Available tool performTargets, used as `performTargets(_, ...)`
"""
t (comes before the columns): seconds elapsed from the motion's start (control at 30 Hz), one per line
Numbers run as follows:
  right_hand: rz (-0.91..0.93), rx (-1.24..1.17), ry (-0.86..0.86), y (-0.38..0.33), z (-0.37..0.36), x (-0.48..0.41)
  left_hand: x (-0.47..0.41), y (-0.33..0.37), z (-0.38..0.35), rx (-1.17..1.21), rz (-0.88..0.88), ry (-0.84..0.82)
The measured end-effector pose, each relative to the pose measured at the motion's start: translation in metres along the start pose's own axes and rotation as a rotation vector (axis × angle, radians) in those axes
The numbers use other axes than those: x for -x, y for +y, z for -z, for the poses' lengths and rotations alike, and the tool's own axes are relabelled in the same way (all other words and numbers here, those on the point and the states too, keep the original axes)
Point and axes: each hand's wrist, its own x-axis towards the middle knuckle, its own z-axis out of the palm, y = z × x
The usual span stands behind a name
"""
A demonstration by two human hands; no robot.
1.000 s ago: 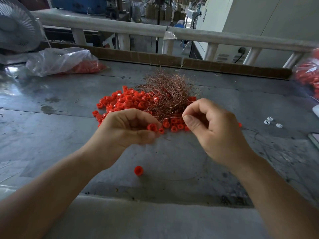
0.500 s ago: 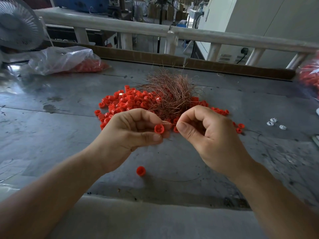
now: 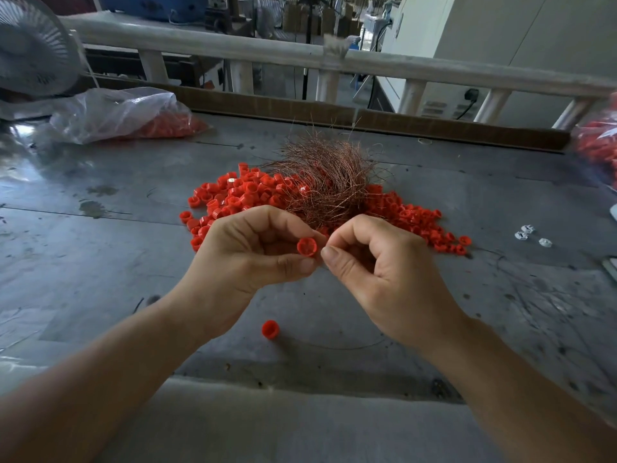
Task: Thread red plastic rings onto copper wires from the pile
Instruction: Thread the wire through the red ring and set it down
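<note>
My left hand (image 3: 248,253) pinches one red plastic ring (image 3: 306,246) between thumb and forefinger, its open side facing me. My right hand (image 3: 377,267) is right beside it, thumb and forefinger pinched at the ring's right edge; the thin wire they seem to hold is too fine to make out. Behind both hands lies a tangled heap of copper wires (image 3: 329,180) on top of a spread pile of red rings (image 3: 240,195). One stray red ring (image 3: 269,329) lies on the table below my hands.
The grey metal table (image 3: 100,262) has a clear bag of red rings (image 3: 123,115) at back left and another bag (image 3: 597,145) at the right edge. Three small white parts (image 3: 531,233) lie at right. A fan (image 3: 31,48) stands far left. A railing (image 3: 334,58) runs behind.
My hands have drawn closer together, so the right fingertips now meet the ring in my left hand. The ring has turned its open side toward me.
</note>
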Motion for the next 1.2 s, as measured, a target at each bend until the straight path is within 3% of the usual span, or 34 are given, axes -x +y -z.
performTargets(0.33,-0.042,0.013,0.024,0.003,0.006,-0.001,0.0,0.002,0.0,0.135,0.04,-0.065)
performTargets(1.2,-0.053,-0.075,0.009,0.0,0.011,0.0,0.0,0.003,-0.002,0.159,0.077,-0.004)
